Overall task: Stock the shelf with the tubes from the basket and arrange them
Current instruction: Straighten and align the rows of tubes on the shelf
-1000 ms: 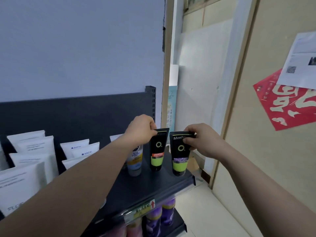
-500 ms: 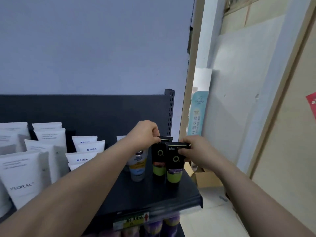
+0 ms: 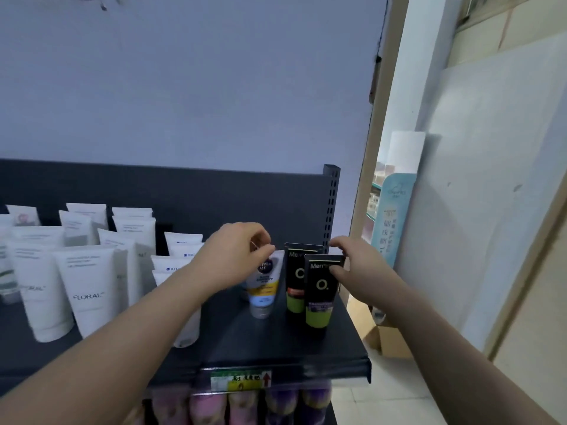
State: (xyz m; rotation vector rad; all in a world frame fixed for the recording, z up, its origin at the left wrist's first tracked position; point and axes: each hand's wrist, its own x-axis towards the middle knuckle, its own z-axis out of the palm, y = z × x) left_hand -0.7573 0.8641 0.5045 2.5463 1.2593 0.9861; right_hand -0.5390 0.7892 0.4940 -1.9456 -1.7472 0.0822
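Arranging step: I've got R hand pinching top of front black tube, upright on shelf near corner post; L hand fingers curl at blue-yellow tube left of post, grip unclear; next I'd square it w/ rear black tube.

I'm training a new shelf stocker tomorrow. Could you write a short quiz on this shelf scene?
1. True or false: the right hand pinches the top of the front black tube.
2. What stands just left of the rear black tube? A) a glass jar B) the blue-and-yellow tube C) a spray can
3. Fill in: the white tubes at the front left read "____".

Key: 1 true; 2 B; 3 FLORAL.
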